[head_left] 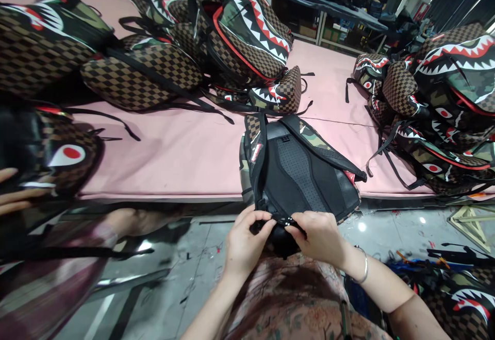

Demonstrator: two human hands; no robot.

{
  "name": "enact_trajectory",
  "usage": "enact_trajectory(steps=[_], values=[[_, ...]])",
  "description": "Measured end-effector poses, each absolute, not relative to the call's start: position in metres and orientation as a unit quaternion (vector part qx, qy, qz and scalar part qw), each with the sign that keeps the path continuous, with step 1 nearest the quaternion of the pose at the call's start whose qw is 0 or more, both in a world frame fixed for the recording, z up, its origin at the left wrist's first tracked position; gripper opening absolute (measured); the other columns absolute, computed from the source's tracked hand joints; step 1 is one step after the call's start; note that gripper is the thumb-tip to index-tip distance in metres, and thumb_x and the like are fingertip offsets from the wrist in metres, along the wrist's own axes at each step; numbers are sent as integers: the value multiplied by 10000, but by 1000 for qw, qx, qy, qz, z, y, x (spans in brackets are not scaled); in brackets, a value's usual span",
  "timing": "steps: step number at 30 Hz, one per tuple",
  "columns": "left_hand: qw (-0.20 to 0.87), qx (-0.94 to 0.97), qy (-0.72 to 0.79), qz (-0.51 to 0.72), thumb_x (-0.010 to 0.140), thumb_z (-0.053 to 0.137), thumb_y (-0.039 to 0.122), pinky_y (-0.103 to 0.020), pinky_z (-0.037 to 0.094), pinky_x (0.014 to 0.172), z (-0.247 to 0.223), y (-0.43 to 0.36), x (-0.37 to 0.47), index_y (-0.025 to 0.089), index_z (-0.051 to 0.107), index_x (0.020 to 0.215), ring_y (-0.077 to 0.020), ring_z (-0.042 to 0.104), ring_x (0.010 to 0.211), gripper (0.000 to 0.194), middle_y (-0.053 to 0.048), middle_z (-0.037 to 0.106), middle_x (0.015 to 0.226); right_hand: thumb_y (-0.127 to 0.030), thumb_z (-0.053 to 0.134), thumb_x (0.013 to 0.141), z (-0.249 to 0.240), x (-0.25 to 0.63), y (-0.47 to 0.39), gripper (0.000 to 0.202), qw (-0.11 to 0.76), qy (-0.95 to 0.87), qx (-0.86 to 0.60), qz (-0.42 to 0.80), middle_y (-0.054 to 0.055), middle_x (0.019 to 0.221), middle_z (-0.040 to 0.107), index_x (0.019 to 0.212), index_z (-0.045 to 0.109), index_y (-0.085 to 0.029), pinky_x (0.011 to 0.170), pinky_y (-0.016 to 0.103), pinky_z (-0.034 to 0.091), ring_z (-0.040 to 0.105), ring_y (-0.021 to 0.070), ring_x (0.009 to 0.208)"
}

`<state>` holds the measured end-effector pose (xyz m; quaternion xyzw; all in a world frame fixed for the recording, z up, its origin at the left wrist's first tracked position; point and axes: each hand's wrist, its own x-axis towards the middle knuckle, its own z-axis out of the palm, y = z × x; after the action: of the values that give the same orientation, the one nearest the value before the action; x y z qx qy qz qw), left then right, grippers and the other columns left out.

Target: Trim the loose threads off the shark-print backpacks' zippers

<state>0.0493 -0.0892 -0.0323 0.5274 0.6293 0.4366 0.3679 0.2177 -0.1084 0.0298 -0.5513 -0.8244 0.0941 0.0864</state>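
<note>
A black backpack (305, 170) with checkered and camouflage sides lies back-panel up at the table's front edge, its near end toward me. Over that end, my left hand (247, 237) pinches a small black piece at the backpack between thumb and fingers. Close beside it, my right hand (315, 234) pinches the same dark area, with a bracelet (362, 264) on the wrist. Tiny white spots show between the fingertips. Exactly what the small piece is, I cannot make out.
Checkered backpacks with shark-mouth prints (255, 36) lie along the pink table (154, 159), with more piled at the right (456, 67). At left, a co-worker's hand (19, 196) touches another backpack (69, 154). More bags (467, 299) lie low at the right.
</note>
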Motion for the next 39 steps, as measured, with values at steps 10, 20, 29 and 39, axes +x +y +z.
enact_trajectory(steps=[10, 20, 29, 39], values=[[418, 525, 604, 430, 586, 652, 339, -357, 388, 905, -30, -87, 45, 205, 628, 611, -251, 551, 985, 138, -60, 628, 823, -362, 397, 919, 22, 228, -100, 278, 127, -850, -498, 119, 10, 686, 621, 777, 559, -187, 558, 225, 284, 565, 119, 632], [436, 534, 592, 418, 583, 667, 349, -348, 395, 885, -25, -85, 44, 205, 621, 607, -241, 550, 965, 154, -46, 618, 789, -336, 418, 904, 16, 233, -95, 288, 172, -840, -487, 164, 20, 653, 613, 726, 582, -181, 573, 213, 322, 558, 119, 624], [483, 512, 581, 408, 619, 667, 386, -243, 413, 625, -14, -85, 40, 177, 591, 605, -141, 514, 654, 223, 2, 557, 673, -358, 464, 867, 4, 225, -87, 268, 377, -650, -512, 417, 14, 734, 623, 794, 635, -166, 622, 198, 408, 560, 117, 682], [714, 230, 501, 432, 501, 792, 261, -229, 466, 634, -2, -87, 16, 99, 690, 665, -138, 574, 634, 252, -64, 659, 664, -365, 576, 764, -43, 173, -83, 275, 440, -508, -484, 560, 37, 856, 661, 945, 626, -164, 717, 246, 482, 617, 150, 789]])
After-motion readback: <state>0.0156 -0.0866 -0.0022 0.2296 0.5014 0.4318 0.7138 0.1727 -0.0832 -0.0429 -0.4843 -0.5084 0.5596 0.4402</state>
